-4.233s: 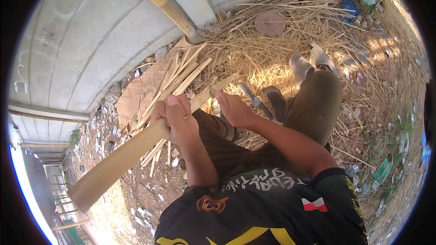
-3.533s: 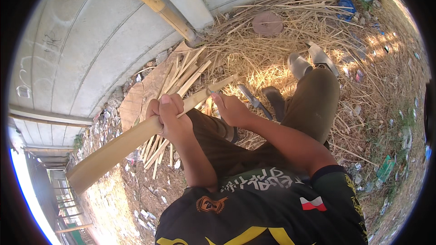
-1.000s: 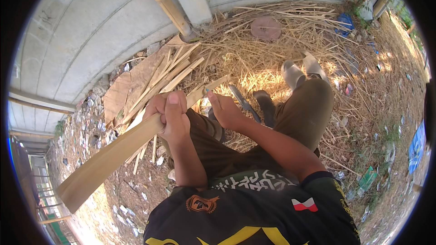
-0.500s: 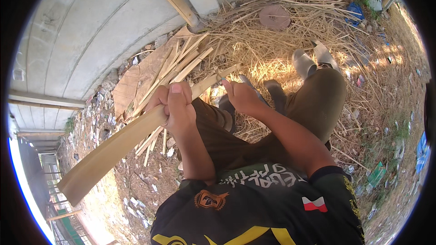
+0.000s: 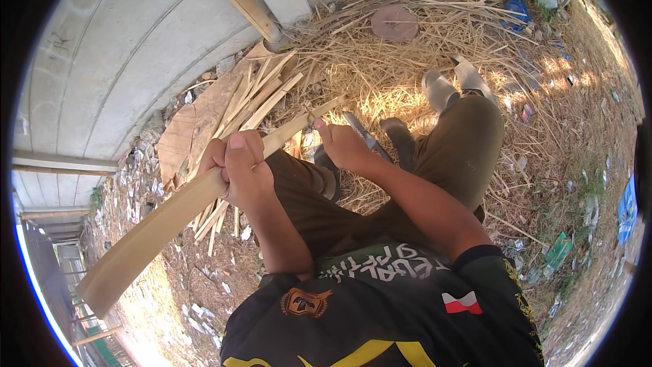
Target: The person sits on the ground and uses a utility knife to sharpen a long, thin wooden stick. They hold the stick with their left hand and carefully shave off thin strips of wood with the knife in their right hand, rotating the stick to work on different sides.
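Observation:
My left hand (image 5: 239,168) is closed around a long pale bamboo strip (image 5: 153,241), which slants from the lower left up toward the middle. Beyond that fist the strip narrows, and near its far end is a darker ring like a bamboo node. My right hand (image 5: 345,146) is closed beside this far part, its thumb tip near the strip. What its curled fingers hold is hidden. Just behind the right hand shows a narrow grey piece with a patterned edge (image 5: 367,134); I cannot tell whether the hand grips it.
Split bamboo strips (image 5: 268,98) lie on brown cardboard (image 5: 175,137) by the grey wall (image 5: 115,47). Shavings and thin slats cover the ground ahead, with a round reddish-brown disc (image 5: 395,23) among them. My bent knee (image 5: 468,136) is at right. Litter is scattered around.
The whole view has shifted slightly, so the surroundings sit further left. Both hands keep nearly the same hold and place along the bamboo strip.

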A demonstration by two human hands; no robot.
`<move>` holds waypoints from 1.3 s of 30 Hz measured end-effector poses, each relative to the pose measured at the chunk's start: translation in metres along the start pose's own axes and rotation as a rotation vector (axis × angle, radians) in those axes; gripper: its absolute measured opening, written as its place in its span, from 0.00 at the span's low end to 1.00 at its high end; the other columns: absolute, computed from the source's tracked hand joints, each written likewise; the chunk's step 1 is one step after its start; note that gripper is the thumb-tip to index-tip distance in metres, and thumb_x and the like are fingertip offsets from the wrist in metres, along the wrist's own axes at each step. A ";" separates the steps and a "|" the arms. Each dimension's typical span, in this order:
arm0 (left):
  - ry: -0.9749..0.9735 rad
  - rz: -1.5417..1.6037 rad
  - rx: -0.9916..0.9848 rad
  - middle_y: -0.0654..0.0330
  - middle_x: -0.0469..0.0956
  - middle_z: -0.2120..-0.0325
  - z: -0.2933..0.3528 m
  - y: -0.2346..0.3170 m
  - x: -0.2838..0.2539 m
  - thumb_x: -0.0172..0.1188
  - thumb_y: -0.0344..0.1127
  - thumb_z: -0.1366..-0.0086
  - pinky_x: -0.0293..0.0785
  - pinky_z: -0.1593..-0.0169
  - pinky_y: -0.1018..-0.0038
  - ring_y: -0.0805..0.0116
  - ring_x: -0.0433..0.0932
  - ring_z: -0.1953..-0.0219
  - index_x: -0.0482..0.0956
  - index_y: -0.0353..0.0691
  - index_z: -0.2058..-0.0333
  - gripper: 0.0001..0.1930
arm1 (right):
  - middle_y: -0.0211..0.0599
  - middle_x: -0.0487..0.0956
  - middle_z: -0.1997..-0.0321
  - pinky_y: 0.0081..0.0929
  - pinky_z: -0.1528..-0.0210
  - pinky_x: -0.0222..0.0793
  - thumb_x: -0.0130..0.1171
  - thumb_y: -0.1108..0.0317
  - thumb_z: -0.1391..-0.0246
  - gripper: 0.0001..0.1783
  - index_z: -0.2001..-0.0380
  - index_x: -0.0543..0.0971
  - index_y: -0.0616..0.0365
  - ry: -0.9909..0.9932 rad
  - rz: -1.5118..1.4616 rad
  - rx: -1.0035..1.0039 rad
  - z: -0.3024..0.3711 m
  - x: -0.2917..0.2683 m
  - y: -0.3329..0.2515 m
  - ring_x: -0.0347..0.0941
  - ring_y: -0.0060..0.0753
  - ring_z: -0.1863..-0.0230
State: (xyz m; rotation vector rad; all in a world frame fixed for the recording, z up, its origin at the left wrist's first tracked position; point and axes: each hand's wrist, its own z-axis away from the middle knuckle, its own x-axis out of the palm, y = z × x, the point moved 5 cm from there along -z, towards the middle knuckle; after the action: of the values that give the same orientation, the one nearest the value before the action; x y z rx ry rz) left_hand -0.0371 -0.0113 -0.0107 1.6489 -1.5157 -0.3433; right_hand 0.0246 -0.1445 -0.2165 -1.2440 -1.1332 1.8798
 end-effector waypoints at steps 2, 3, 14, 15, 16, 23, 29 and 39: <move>-0.019 0.037 0.011 0.70 0.51 0.90 0.002 -0.001 -0.002 0.49 0.18 0.35 0.43 0.80 0.74 0.80 0.47 0.87 0.51 0.49 0.81 0.22 | 0.60 0.82 0.70 0.55 0.54 0.73 0.31 0.38 0.24 0.42 0.68 0.81 0.65 0.003 0.011 -0.032 0.004 -0.003 -0.007 0.79 0.66 0.63; -0.031 0.064 0.016 0.70 0.52 0.89 0.002 -0.001 -0.003 0.49 0.17 0.35 0.42 0.80 0.74 0.81 0.48 0.87 0.50 0.48 0.81 0.23 | 0.60 0.82 0.70 0.55 0.54 0.73 0.31 0.38 0.24 0.42 0.68 0.81 0.65 -0.025 0.006 -0.040 0.005 -0.003 -0.011 0.79 0.66 0.62; -0.128 0.093 0.078 0.68 0.56 0.90 -0.001 0.002 -0.002 0.51 0.15 0.35 0.43 0.83 0.76 0.81 0.51 0.88 0.51 0.47 0.81 0.24 | 0.57 0.82 0.70 0.54 0.55 0.73 0.31 0.37 0.25 0.42 0.68 0.81 0.64 -0.024 -0.013 -0.035 0.002 -0.001 -0.005 0.80 0.63 0.62; -0.124 0.095 0.077 0.68 0.56 0.90 -0.001 0.002 -0.002 0.51 0.15 0.35 0.43 0.83 0.76 0.81 0.51 0.88 0.51 0.47 0.81 0.24 | 0.56 0.82 0.70 0.54 0.54 0.74 0.31 0.37 0.25 0.42 0.68 0.81 0.64 -0.034 -0.024 -0.049 0.004 -0.003 -0.010 0.80 0.63 0.63; -0.121 0.097 0.075 0.68 0.56 0.90 -0.001 0.001 -0.001 0.51 0.15 0.35 0.42 0.83 0.76 0.81 0.51 0.88 0.51 0.47 0.81 0.23 | 0.56 0.82 0.70 0.54 0.54 0.74 0.31 0.36 0.25 0.43 0.67 0.81 0.64 -0.044 -0.036 -0.063 0.005 -0.003 -0.012 0.80 0.63 0.63; -0.199 0.142 0.069 0.68 0.56 0.89 0.000 0.001 0.007 0.52 0.15 0.34 0.41 0.82 0.74 0.80 0.52 0.88 0.51 0.46 0.81 0.24 | 0.57 0.83 0.69 0.54 0.54 0.75 0.28 0.34 0.25 0.46 0.70 0.82 0.64 0.021 0.090 0.131 -0.016 0.000 0.036 0.82 0.61 0.62; -0.259 0.126 0.073 0.67 0.56 0.90 -0.002 -0.001 0.001 0.53 0.16 0.34 0.41 0.83 0.74 0.79 0.53 0.88 0.51 0.47 0.81 0.24 | 0.59 0.83 0.69 0.55 0.54 0.75 0.27 0.31 0.27 0.49 0.71 0.82 0.65 -0.014 -0.027 0.164 -0.021 0.006 0.043 0.82 0.63 0.62; -0.059 0.035 0.077 0.67 0.51 0.92 0.002 0.002 0.006 0.51 0.18 0.37 0.42 0.84 0.74 0.79 0.50 0.91 0.50 0.48 0.82 0.23 | 0.60 0.81 0.71 0.55 0.55 0.74 0.28 0.31 0.27 0.49 0.72 0.81 0.66 -0.030 -0.024 0.055 -0.005 -0.006 0.010 0.81 0.63 0.63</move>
State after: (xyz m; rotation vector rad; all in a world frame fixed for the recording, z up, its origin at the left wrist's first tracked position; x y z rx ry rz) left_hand -0.0380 -0.0176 -0.0084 1.6832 -1.6179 -0.3202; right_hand 0.0313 -0.1523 -0.2240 -1.1710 -1.1000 1.9050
